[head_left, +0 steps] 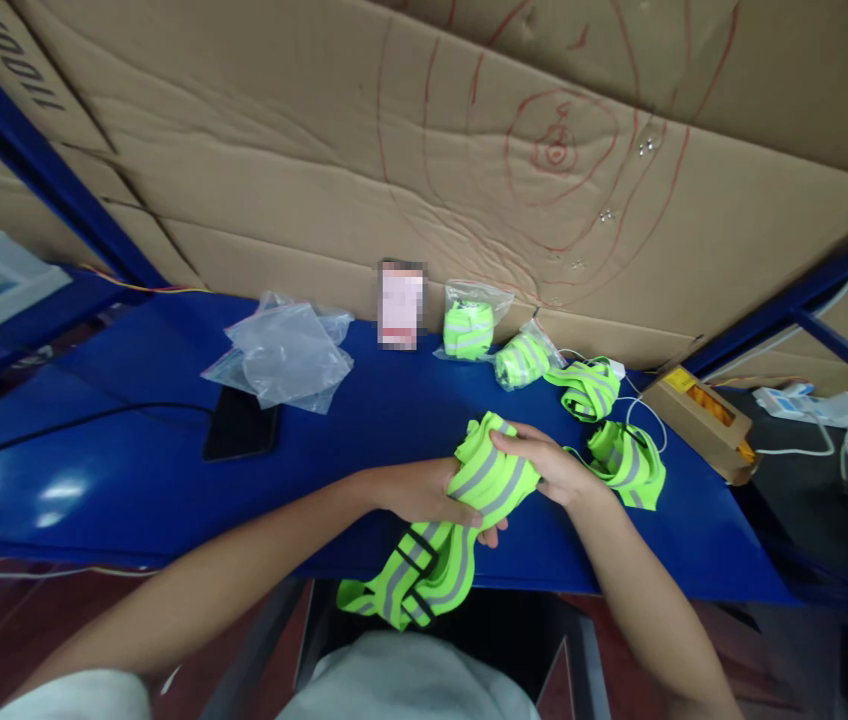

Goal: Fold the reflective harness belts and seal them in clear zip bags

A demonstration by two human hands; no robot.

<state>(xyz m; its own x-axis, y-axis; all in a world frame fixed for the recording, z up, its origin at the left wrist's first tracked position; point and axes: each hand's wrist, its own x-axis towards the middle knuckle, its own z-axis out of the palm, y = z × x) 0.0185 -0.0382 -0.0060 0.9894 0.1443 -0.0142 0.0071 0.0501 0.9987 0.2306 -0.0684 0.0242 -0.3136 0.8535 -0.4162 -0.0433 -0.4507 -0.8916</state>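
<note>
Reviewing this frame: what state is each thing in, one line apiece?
Held strap: partly bundled, one end loose
Left hand: closed on that strap
Right hand: closed on that strap
Two packed straps: bundled, bagged
Two other straps: bundled, unbagged
Loose plastic bags: flat, piled
Black device: dark, partly covered
Cardboard box: orange contents showing
Pixelated item: upright, unreadable

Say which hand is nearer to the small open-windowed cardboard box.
Right. The right hand grips the near side of the held yellow-green strap, nearer the box; the left hand holds its other side, farther from the box.
</note>
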